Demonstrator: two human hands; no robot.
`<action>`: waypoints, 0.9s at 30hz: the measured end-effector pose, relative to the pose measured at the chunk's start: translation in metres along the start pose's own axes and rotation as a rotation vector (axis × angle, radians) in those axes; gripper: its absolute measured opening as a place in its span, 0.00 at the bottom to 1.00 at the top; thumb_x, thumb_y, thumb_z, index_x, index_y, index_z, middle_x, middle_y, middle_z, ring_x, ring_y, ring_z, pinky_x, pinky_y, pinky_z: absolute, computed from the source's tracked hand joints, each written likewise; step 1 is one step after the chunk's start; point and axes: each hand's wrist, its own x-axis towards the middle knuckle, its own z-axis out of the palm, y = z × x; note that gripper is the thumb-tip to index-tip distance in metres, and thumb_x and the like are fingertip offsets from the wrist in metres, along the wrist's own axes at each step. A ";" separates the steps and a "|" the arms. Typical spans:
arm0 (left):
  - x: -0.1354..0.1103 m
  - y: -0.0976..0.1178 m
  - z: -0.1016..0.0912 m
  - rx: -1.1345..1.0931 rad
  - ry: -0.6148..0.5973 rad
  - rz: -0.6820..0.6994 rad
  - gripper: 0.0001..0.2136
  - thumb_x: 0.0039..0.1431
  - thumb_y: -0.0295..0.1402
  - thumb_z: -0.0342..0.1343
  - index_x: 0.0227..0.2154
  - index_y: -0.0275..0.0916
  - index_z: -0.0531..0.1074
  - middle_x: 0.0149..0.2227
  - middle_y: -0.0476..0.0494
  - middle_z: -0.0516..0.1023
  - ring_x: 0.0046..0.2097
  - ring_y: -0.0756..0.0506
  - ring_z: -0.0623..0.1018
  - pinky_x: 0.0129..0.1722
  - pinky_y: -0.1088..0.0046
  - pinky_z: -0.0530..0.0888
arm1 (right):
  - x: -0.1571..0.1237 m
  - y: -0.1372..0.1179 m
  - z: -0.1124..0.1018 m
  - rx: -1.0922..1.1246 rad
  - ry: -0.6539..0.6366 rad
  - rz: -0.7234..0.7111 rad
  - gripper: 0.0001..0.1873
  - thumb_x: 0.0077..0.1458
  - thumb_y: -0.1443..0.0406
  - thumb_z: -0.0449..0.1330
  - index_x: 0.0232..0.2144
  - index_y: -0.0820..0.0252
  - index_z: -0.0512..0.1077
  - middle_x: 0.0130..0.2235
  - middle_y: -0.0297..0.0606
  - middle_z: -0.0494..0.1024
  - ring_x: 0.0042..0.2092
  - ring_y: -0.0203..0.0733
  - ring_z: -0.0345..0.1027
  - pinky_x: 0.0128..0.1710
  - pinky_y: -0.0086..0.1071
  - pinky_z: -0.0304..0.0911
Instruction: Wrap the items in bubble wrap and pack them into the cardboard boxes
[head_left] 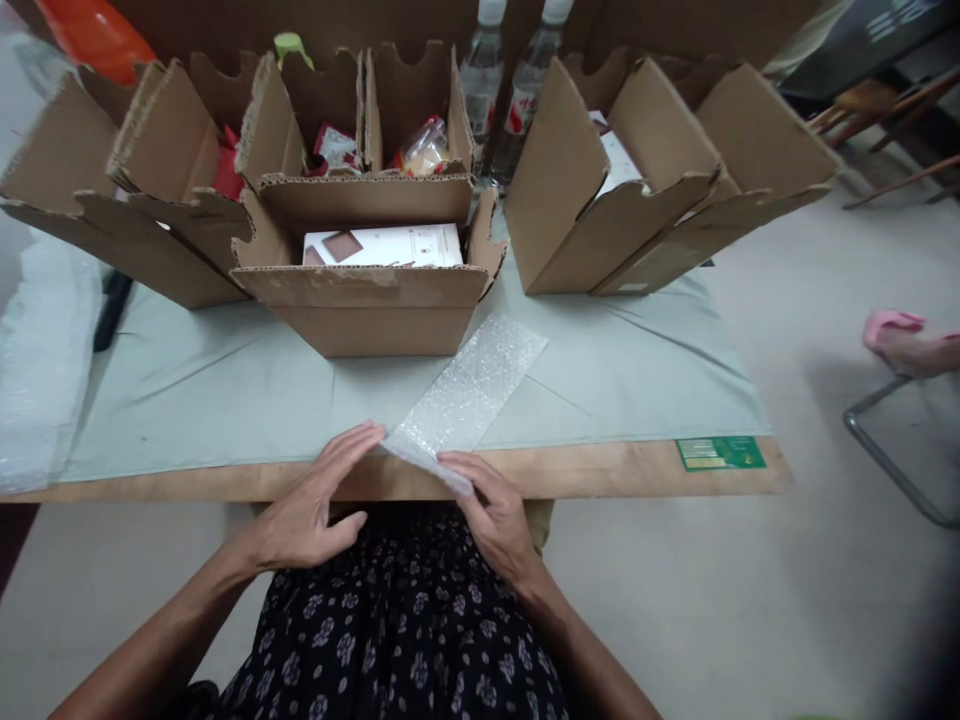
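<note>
A strip of clear bubble wrap [476, 385] lies slantwise on the cloth, its near end reaching over the table's front edge. My right hand [495, 515] pinches the near right corner of it between thumb and fingers. At the near left corner is my left hand [319, 500], fingers stretched out together and thumb apart, fingertips at the wrap's edge. Just beyond the strip stands an open cardboard box [382, 325] with a white printed carton [386, 245] inside; the strip's far end lies by its right corner.
More open cardboard boxes stand behind on the left [176, 235] and right [559, 215], some holding packets. Two clear bottles [480, 80] stand between them. Stacked bubble wrap [41, 370] lies at far left. A green card [721, 453] is on the wooden edge [600, 470].
</note>
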 end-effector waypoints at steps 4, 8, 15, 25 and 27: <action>0.028 0.016 0.027 -0.161 0.182 -0.168 0.28 0.62 0.34 0.56 0.66 0.43 0.62 0.55 0.38 0.78 0.55 0.41 0.79 0.58 0.59 0.76 | -0.003 -0.002 -0.007 0.119 0.075 0.278 0.13 0.65 0.57 0.57 0.39 0.57 0.79 0.35 0.36 0.82 0.37 0.43 0.77 0.39 0.35 0.74; 0.060 0.016 0.050 -0.251 0.283 -0.242 0.22 0.64 0.35 0.54 0.59 0.39 0.68 0.35 0.48 0.79 0.35 0.49 0.79 0.38 0.73 0.77 | -0.007 0.006 -0.011 0.188 0.138 0.341 0.15 0.65 0.56 0.58 0.47 0.57 0.76 0.36 0.37 0.82 0.37 0.42 0.76 0.39 0.35 0.74; 0.076 0.006 0.062 -0.064 0.279 -0.230 0.23 0.60 0.32 0.54 0.59 0.40 0.69 0.33 0.49 0.80 0.28 0.50 0.75 0.32 0.74 0.73 | -0.018 0.004 -0.043 -0.209 0.413 0.095 0.19 0.64 0.66 0.60 0.56 0.57 0.71 0.39 0.38 0.82 0.37 0.41 0.76 0.39 0.37 0.75; 0.073 0.005 0.067 0.105 0.317 -0.170 0.23 0.62 0.30 0.53 0.60 0.41 0.67 0.34 0.49 0.81 0.31 0.49 0.77 0.37 0.71 0.77 | -0.014 0.010 -0.013 -0.630 -0.045 -0.183 0.18 0.63 0.69 0.59 0.55 0.54 0.74 0.60 0.45 0.77 0.61 0.54 0.69 0.54 0.51 0.68; 0.067 0.007 0.060 0.113 0.324 -0.083 0.21 0.64 0.31 0.54 0.60 0.41 0.68 0.40 0.44 0.81 0.37 0.46 0.80 0.42 0.67 0.79 | -0.011 0.013 -0.012 -0.617 -0.027 -0.195 0.17 0.65 0.70 0.56 0.53 0.53 0.75 0.57 0.42 0.80 0.59 0.52 0.71 0.52 0.49 0.69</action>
